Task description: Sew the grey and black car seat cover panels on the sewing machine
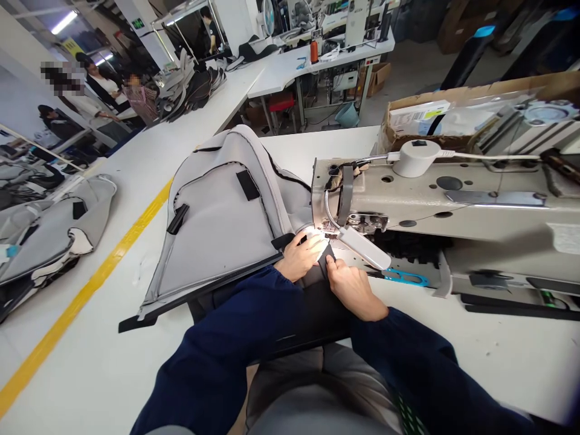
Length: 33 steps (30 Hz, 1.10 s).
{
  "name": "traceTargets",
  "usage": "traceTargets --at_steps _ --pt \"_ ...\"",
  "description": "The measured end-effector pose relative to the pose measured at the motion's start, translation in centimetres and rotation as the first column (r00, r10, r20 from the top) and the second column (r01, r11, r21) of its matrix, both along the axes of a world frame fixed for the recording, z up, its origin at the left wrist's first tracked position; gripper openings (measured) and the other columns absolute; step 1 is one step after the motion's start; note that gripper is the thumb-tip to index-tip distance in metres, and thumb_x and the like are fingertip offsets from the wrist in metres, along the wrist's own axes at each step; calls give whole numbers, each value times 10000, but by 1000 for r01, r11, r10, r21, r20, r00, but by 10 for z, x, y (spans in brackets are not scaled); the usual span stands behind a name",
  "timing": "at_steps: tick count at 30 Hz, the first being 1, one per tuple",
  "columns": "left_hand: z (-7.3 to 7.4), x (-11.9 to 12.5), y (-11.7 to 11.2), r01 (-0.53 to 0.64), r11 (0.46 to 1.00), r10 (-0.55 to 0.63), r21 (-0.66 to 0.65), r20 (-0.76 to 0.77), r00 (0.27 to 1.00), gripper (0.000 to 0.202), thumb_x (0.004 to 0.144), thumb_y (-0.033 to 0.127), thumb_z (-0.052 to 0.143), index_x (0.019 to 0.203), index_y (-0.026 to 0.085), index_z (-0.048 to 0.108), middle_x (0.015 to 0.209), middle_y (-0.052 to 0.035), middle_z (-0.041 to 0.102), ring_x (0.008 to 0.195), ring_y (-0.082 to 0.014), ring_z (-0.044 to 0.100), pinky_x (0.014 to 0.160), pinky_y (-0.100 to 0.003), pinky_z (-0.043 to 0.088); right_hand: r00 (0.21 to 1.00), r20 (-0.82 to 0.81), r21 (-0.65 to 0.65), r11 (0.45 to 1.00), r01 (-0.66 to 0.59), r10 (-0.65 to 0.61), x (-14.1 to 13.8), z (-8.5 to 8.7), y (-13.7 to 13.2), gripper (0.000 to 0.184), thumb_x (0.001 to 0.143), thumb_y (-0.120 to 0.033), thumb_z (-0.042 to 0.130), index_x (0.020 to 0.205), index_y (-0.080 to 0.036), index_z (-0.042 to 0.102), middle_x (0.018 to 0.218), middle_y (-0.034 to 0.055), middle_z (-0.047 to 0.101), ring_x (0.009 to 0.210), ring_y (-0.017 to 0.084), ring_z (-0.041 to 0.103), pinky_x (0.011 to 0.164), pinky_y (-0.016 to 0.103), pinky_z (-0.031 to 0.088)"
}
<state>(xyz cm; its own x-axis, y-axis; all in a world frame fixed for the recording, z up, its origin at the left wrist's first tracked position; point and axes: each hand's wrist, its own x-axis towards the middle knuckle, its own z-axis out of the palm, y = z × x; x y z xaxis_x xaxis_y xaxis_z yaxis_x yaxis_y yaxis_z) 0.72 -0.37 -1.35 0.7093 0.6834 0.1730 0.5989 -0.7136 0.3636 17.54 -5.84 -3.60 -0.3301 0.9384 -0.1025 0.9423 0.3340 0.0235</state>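
Both my hands are close to the lit needle area of a sewing machine (371,193). My left hand (296,257) lies on the grey fabric piece (217,229), fingers stretched toward the needle; bright lamp light washes out its fingertips. A short black tab (283,241) sticks out beside that hand. In my right hand (356,290) is a black strap (324,263), pinched between thumb and fingers just in front of the needle. The grey piece looks like a bag panel with black trim and spreads left over the table. Dark fabric (317,308) hangs at my lap.
A white lamp (365,246) hangs by the machine head. Blue thread snips (405,277) lie on the machine bed. Another grey panel (54,223) rests left of the yellow tape (104,272). Behind the machine stands a cardboard box (389,130). Several people are at the back left.
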Motion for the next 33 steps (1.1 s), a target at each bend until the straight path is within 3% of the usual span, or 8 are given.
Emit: traceTargets --at_steps 6,11,14,16,18,21,27,33 --pt "-5 9 -1 15 1000 -16 -10 -161 987 278 912 248 396 906 152 657 945 -132 627 985 -275 562 1128 -472 231 1000 -19 -6 1000 -4 4 3 -2 8 441 931 -170 348 1338 -122 512 979 183 654 678 226 656 583 301 443" --pt "-12 20 -7 -91 992 110 88 -249 962 344 918 170 333 1037 88 645 1098 -177 609 992 -280 555 1006 -455 359 999 -38 79 997 -5 8 9 -5 17 422 950 -181 346 1319 -129 544 997 178 650 785 250 635 692 347 449" --pt "-8 22 -10 -144 979 176 145 -235 956 340 888 119 374 1127 69 609 1244 -181 550 1057 -274 530 979 -418 368 985 -110 204 973 -105 130 17 1 16 385 975 -216 338 1217 -116 620 1051 186 635 909 277 602 797 403 442" --pt "-3 20 -11 -153 975 188 159 -237 953 308 894 129 399 1106 82 617 1222 -169 561 1062 -265 523 973 -403 362 914 -213 239 925 -295 347 19 6 9 379 982 -265 355 1161 -95 643 1085 188 624 971 276 575 850 418 437" --pt "5 19 -9 -140 980 173 140 -265 949 282 913 133 387 1038 106 639 1098 -146 607 1022 -255 530 944 -397 366 743 -328 237 813 -532 583 16 8 -1 413 969 -371 409 1193 -94 618 1188 196 585 1103 289 519 929 443 421" --pt "12 18 -6 -83 992 111 99 -327 939 281 922 134 375 943 113 655 989 -130 617 981 -257 534 899 -396 369 563 -421 215 681 -700 711 4 7 -16 565 896 -533 502 1264 -108 565 1337 206 493 1298 321 360 1053 516 332" --pt "7 25 -6 -120 991 134 65 -268 954 355 918 105 311 854 80 659 930 -176 601 944 -287 541 864 -452 365 621 -424 177 733 -657 659 -11 3 -24 491 887 -524 511 1141 -124 637 1257 181 562 1209 303 449 1093 532 279" --pt "7 34 -8 -160 981 189 109 -362 913 371 937 103 296 893 80 663 940 -160 601 953 -255 529 858 -423 384 665 -408 232 776 -587 625 -24 -7 -20 406 909 -468 476 1082 -148 654 1149 163 629 1130 315 512 1010 535 361"
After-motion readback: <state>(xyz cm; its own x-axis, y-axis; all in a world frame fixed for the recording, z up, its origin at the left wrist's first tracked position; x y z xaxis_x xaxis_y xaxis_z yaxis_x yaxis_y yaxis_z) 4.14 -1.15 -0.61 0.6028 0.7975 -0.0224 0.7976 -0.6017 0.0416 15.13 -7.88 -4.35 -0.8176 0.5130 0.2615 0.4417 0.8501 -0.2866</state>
